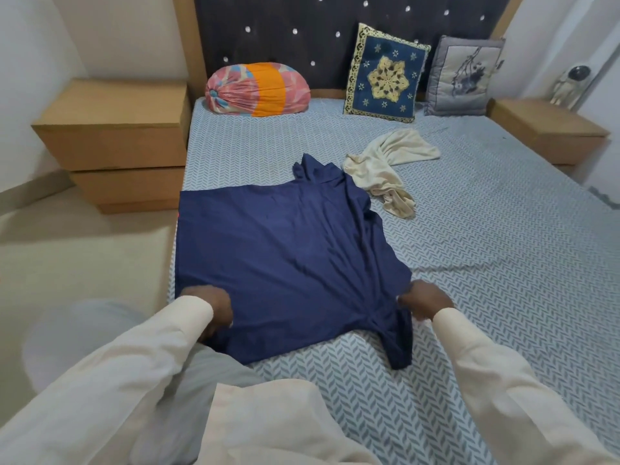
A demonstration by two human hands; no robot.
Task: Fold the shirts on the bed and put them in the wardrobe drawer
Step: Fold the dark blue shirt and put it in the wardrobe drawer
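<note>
A navy blue shirt [285, 250] lies spread flat on the bed's left side, its left edge hanging over the mattress edge. My left hand [211, 308] grips the shirt's near left corner, fingers curled into the cloth. My right hand [424, 298] pinches the shirt's near right edge, where the fabric bunches into folds. A cream shirt [385, 166] lies crumpled further up the bed, just right of the navy one's far end. No wardrobe drawer is in sight.
The bed [486, 246] has a grey herringbone sheet. A round pink-and-orange bolster [256, 88], a blue patterned cushion [385, 73] and a grey cushion [464, 77] stand at the headboard. Wooden bedside cabinets flank it, left [114, 139] and right [547, 129].
</note>
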